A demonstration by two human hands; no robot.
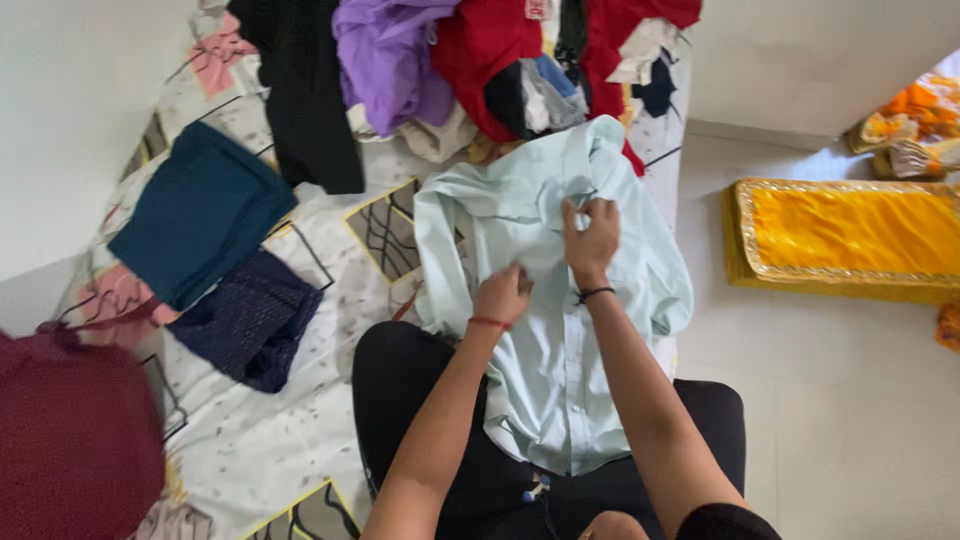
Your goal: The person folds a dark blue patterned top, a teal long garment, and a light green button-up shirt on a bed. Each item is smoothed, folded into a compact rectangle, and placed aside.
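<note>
A pale mint shirt lies spread over my lap and the patterned bedsheet. My right hand pinches the shirt's front near the collar, a black band on its wrist. My left hand, with a red thread on the wrist, is closed on the shirt fabric a little lower and to the left. Both hands rest on the shirt's upper chest area. My legs in black trousers show under the shirt.
A folded teal garment and a dark navy one lie at left. A heap of black, purple and red clothes sits beyond the shirt. A maroon cloth is at bottom left. A yellow gold-trimmed cloth lies on the floor at right.
</note>
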